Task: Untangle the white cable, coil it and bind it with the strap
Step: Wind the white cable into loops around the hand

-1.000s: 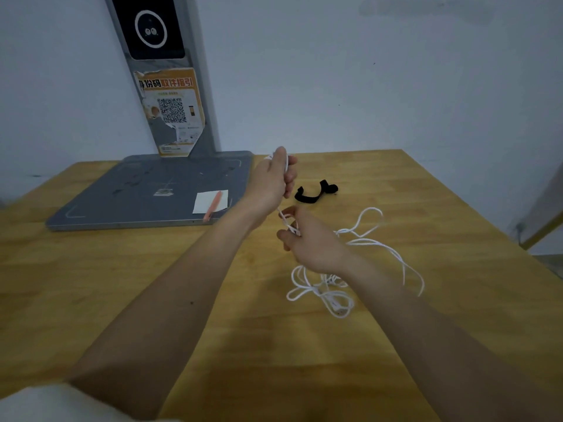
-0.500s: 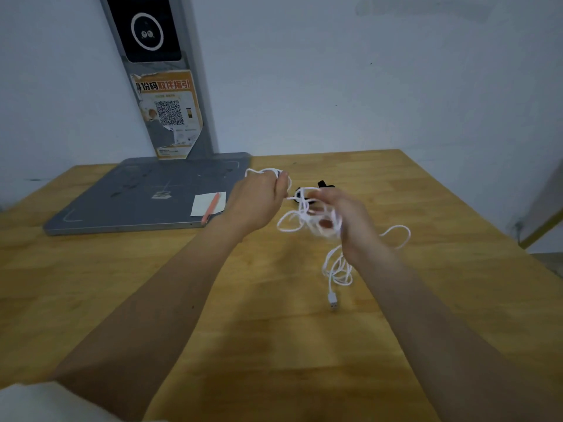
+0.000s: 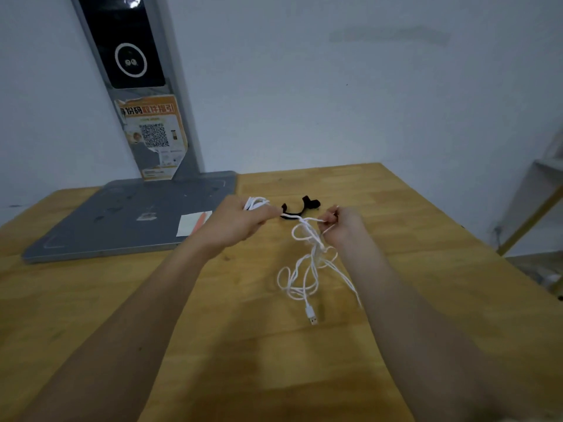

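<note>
A: What is the left hand (image 3: 234, 222) doing?

B: It's clenched around a few loops of the white cable (image 3: 306, 257), which stick out above its knuckles.

A: And the right hand (image 3: 342, 225)?

B: It pinches a strand stretched between the two hands. The tangled rest hangs below it, the USB plug (image 3: 311, 315) nearest the table (image 3: 426, 239).

A: The strap (image 3: 300, 207)?

B: Black, lying on the table just beyond both hands, untouched.
</note>
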